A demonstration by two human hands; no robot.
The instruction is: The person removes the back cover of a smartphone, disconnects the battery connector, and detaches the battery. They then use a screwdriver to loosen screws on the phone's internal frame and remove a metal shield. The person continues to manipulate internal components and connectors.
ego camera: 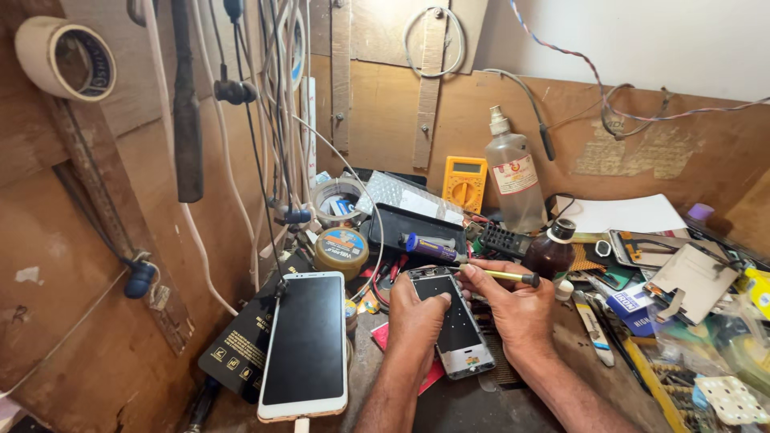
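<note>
My left hand (417, 317) grips the left side of an opened phone frame (459, 330) that lies on the bench, its dark inside facing up. My right hand (517, 309) steadies the frame's right edge and holds a thin yellow tool with a black end (513, 276), which lies across the top of the frame. A blue-handled screwdriver (429, 247) rests just beyond the frame's top edge.
A white phone with a dark screen (306, 343) leans at the left on a black box (241, 353). Behind stand a clear plastic squeeze bottle (513, 172), a brown bottle (552, 250), a yellow multimeter (464, 183) and a round tin (341, 250). Cables hang at upper left; loose parts crowd the right.
</note>
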